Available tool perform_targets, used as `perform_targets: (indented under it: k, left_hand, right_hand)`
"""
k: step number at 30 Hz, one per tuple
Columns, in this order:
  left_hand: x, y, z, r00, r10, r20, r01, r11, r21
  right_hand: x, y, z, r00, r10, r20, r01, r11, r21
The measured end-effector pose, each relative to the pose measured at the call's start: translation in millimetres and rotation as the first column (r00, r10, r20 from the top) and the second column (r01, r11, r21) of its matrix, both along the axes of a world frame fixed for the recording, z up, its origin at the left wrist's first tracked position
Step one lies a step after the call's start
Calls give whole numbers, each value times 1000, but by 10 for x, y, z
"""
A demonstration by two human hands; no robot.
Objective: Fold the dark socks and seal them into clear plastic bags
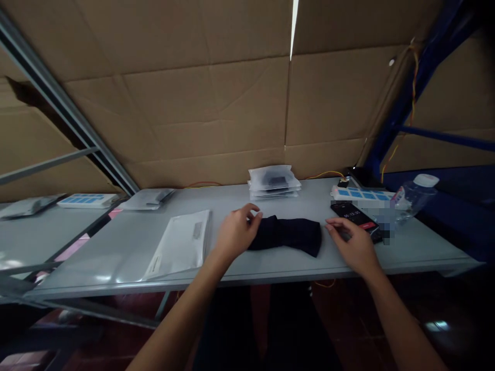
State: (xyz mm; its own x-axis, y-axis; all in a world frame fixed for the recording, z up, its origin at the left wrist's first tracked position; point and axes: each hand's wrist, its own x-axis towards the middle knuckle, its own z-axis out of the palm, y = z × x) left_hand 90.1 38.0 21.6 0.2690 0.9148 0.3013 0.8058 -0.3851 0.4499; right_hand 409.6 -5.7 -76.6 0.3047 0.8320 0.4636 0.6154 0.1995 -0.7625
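A dark navy piece of folded cloth (286, 234) lies flat and lengthwise on the grey table (127, 252); its exact kind is not clear. My left hand (238, 232) is at its left end, fingers curved and thumb a little apart from the index finger, with nothing visible in them. This hand covers part of the cloth's left edge. Just off the right end is my right hand (353, 245), its fingers loosely bent and no object seen between them. A phone (353, 215) with a lit timer screen lies behind the right hand.
A white plastic mailer (181, 242) lies left of the cloth. Several frosted bags (274, 183) are stacked at the back, another bag (149, 198) to their left. A blue-and-white box (363, 194) and a clear bottle (415, 198) stand right. Cardboard (216, 113) walls the back.
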Motion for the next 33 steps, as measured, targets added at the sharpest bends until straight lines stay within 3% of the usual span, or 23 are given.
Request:
perform_targets:
  k: [3, 7, 11, 14, 16, 20, 22, 24, 27, 30, 32, 33]
  left_hand:
    - [-221, -2, -97, 968, 229, -101, -227, 973, 30]
    - [-376, 50, -201, 969, 192, -155, -215, 965, -148]
    - [-369, 121, 20, 971, 230, -68, -236, 966, -105]
    - [-92, 57, 185, 977, 215, -9, -214, 976, 34]
    - [234, -50, 153, 994, 107, -30, -103, 989, 103]
    - [934, -252, -236, 967, -156, -202, 185, 973, 138]
    - [1148, -298, -438, 951, -196, -238, 234, 961, 146]
    - [1208, -332, -540, 963, -186, -195, 218, 963, 156]
    - [1019, -465, -479, 967, -247, -66, 255, 953, 167]
    - [553, -727, -282, 944, -330, 13, 319, 920, 230]
    - [130, -869, -154, 967, -255, 1, 245, 929, 277]
    - [-99, -896, -101, 986, -163, -22, 163, 944, 287]
  right_hand:
    - [19, 2, -13, 1000, -11, 6, 11, 1000, -12]
    - [38, -2, -24, 1000, -15, 24, 15, 1000, -25]
    - [49, -4, -30, 999, -9, 54, 11, 1000, -24]
    - [72, 9, -53, 999, 0, 51, 1, 1000, -27]
    - [93, 20, -76, 999, 4, 47, -3, 1000, -26]
    - [109, 25, -94, 998, 5, 56, -4, 1000, -22]
    - [95, 16, -80, 998, 10, 59, -9, 1000, -17]
    - [73, 5, -56, 997, 12, 75, -11, 1000, -15]
    - [36, -12, -24, 994, 2, 114, 0, 1000, -14]
    - [-8, -47, 23, 993, -1, 114, -3, 999, 33]
    - [-64, -91, 97, 992, 45, 121, -57, 994, 98]
    - [-107, -118, 155, 986, 87, 143, -105, 987, 125]
